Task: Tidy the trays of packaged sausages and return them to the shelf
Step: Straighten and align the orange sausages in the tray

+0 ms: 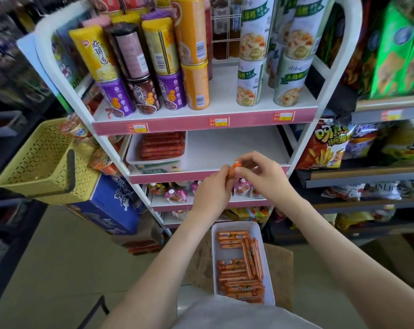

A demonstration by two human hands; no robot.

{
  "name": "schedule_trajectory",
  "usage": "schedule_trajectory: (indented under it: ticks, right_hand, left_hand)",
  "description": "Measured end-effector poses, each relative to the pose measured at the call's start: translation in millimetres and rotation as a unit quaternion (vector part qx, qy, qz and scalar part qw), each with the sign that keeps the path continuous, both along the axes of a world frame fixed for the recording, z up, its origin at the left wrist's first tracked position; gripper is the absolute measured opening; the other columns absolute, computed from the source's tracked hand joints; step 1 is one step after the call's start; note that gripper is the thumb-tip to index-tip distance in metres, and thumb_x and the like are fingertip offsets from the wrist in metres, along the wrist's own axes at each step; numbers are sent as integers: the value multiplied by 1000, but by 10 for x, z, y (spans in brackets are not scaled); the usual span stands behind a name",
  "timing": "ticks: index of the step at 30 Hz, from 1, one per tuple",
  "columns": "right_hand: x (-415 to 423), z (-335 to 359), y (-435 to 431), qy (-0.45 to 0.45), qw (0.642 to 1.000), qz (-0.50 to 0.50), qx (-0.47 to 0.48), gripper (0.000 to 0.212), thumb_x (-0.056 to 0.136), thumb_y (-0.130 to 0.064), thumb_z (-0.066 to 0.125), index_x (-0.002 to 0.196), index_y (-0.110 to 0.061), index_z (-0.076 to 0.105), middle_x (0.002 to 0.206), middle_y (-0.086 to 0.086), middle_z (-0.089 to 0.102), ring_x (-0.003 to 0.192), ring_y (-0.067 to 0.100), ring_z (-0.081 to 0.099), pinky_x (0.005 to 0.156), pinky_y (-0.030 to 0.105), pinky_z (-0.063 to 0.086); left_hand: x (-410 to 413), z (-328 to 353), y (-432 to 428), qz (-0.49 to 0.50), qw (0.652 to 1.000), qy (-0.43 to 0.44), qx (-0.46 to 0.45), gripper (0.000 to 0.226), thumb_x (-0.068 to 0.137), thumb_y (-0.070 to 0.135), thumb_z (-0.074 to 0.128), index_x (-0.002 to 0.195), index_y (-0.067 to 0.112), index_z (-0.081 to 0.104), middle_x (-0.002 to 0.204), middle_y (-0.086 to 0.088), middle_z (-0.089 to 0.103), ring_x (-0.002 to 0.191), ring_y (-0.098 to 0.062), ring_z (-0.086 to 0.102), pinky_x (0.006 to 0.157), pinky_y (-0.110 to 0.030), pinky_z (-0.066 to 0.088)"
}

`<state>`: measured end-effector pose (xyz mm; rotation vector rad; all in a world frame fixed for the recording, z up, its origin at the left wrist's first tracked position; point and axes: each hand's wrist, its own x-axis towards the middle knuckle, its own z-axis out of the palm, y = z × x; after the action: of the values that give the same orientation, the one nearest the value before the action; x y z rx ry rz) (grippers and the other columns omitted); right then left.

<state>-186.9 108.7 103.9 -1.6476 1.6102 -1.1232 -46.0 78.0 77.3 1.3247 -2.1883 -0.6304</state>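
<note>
Shop aisle, white shelf ahead. My left hand and right hand both pinched an orange sausage at its edge; white tray sat below. Light, slick, bendy, I reckoned: grip mid-body

Item: head camera, single wide-angle view
Position: sitting at the person's head height, looking forward and down.
Facing: pointing straight at a white shelf unit, whose uprights are bowing outward toward the frame edges.
Range: working close. Both forearms are reaching in from the bottom edge, with the left hand and right hand meeting on a sausage near centre.
Lower field: looking steeply down on a white tray and the floor.
Flanks: neighbouring racks are blurring at both sides
</note>
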Motion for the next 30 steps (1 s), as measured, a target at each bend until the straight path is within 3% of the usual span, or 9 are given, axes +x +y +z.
schedule_trajectory:
  ticks: [4,7,10,14,17,21,25,27,30]
  right_hand:
    - [-22,-40,-3,-60,998,-28,22,5,95,-19,56,93,-16,60,77,-6,66,74,15,65,67,27,55]
    - [-136,-126,-59,-203,975,-68,54,21,101,-19,45,91,-7,59,70,-1,64,67,18,62,66,33,52]
    - [-309,-265,-95,-312,936,-139,85,28,103,-21,39,85,-8,56,69,5,56,63,15,52,61,27,45]
    - [-439,-358,-67,-475,847,-211,114,30,104,-19,38,79,-12,51,66,3,50,60,11,46,59,22,41]
    - [-336,-402,-58,-512,818,-226,132,29,104,-23,37,80,-12,49,66,2,48,60,11,46,62,24,42]
    - [-164,-329,-39,-482,848,-140,172,35,104,-30,35,88,-6,54,70,7,54,62,15,51,65,29,45]
    - [-174,-258,23,-248,922,-67,291,47,101,-41,39,109,-1,63,88,7,65,78,17,61,71,27,51]
    - [-185,-235,64,-143,957,-63,243,45,98,-50,37,113,-16,62,102,2,67,95,17,64,79,27,52]
    - [-173,-102,157,-165,983,-1,84,38,96,-50,40,112,-23,62,102,0,65,97,13,63,86,29,52]
  left_hand:
    - [11,4,1,-30,996,-89,-2,16,99,37,43,94,22,43,76,4,57,65,-19,52,49,-30,29]
    - [4,3,39,-62,988,24,140,20,97,41,47,94,22,52,71,4,62,56,-13,60,53,-27,47]
    - [62,-10,59,-64,965,115,227,16,94,33,55,103,19,55,77,-2,65,48,-10,57,48,-24,48]
    - [108,-3,91,-29,915,301,266,26,92,15,60,118,15,57,92,-7,68,69,-14,66,70,-32,58]
    - [16,-1,152,-46,908,344,235,28,91,16,61,119,19,60,107,-5,67,96,-15,66,85,-30,56]
    - [-163,-39,213,-89,947,287,117,25,92,20,59,117,22,60,127,8,56,119,-6,52,98,-18,44]
    - [-190,-45,225,-86,965,246,30,6,97,23,50,99,23,55,105,14,60,95,5,57,81,-7,44]
    - [-152,-88,214,-76,980,182,6,7,97,26,48,94,22,52,86,17,55,79,5,54,71,-3,39]
    - [-94,-209,187,-65,992,99,31,15,99,33,44,97,20,52,87,11,57,79,-4,54,66,-9,37]
